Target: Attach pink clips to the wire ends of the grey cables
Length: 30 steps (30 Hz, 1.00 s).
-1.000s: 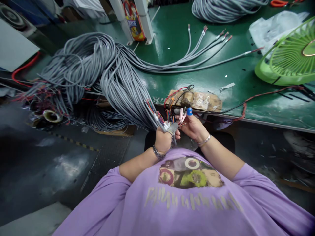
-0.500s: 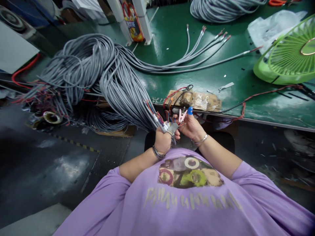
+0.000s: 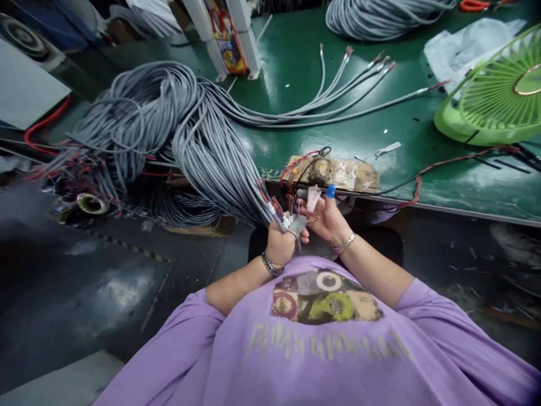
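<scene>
My left hand (image 3: 280, 243) is closed around a bunch of grey cable ends (image 3: 270, 212). Stripped, coloured inner wires (image 3: 276, 203) fan out above that fist. A grey covering (image 3: 297, 225) shows at its thumb. Close beside it on the right is my right hand (image 3: 332, 224), with a blue finger cover (image 3: 330, 190) on one digit. Its fingers are closed on a small pale pink clip-like tool (image 3: 313, 198), blurred, near the bare wire tips. A large bundle of grey cables (image 3: 220, 141) runs from the table down to my left hand.
On the green table (image 3: 279, 155) lies a worn, taped wooden block (image 3: 342, 173) with wires over it. A green fan (image 3: 502, 96) stands at right, near a plastic bag (image 3: 469, 48). Another cable coil (image 3: 384, 17) lies at the back. A red cord (image 3: 418, 189) hangs over the edge.
The pink tool has turned in my right hand: its two spread arms showed before, and now it looks like one broad piece. My left hand keeps its grip on the cables.
</scene>
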{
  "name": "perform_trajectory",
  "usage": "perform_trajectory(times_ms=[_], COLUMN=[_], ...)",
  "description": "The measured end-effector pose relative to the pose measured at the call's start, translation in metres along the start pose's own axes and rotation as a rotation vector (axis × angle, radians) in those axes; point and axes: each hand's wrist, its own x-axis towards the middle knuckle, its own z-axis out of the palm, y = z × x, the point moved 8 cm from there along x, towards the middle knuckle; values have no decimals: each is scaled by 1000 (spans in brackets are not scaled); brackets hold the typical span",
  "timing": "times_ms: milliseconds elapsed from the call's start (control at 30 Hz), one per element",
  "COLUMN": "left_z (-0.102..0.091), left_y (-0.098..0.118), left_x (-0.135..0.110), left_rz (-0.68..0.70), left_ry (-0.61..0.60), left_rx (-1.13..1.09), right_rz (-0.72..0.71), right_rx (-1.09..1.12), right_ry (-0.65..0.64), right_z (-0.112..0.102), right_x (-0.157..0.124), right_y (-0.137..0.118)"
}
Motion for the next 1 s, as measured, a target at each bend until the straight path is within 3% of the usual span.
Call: perform_trajectory(times_ms=[133,233,367,600,733,833,900,1000], left_z=[-7,-9,-6,4,-7,-15,-15,-12], left_y=[-2,-4,-3,-14,-12,-11,-12,-13], left_x=[-5,-7,-7,-6,-1,2,3,4], left_rz=[-15,-28,-58,-252,-240,-204,-180,-140], left_ry=[-22,-57,-120,-360,-241,-101,-69,-100], left_rx=[23,88,167,259,144,18,-13,1], right_rz=[124,182,114,11,-55,21,41,-71], right_rx=[-144,-308,-443,-616,-582,-436,-389,-354], right_ry=[-135,-161,-167,-285,-176,-135,-176,-192], right_z=[-3,-11,-9,21,3,-11,-8,2], right_x=[-16,-25,-28,-41,-37,-36,-38,-42], right_y=[0,-1,-6,-4,-12,-7,0,4])
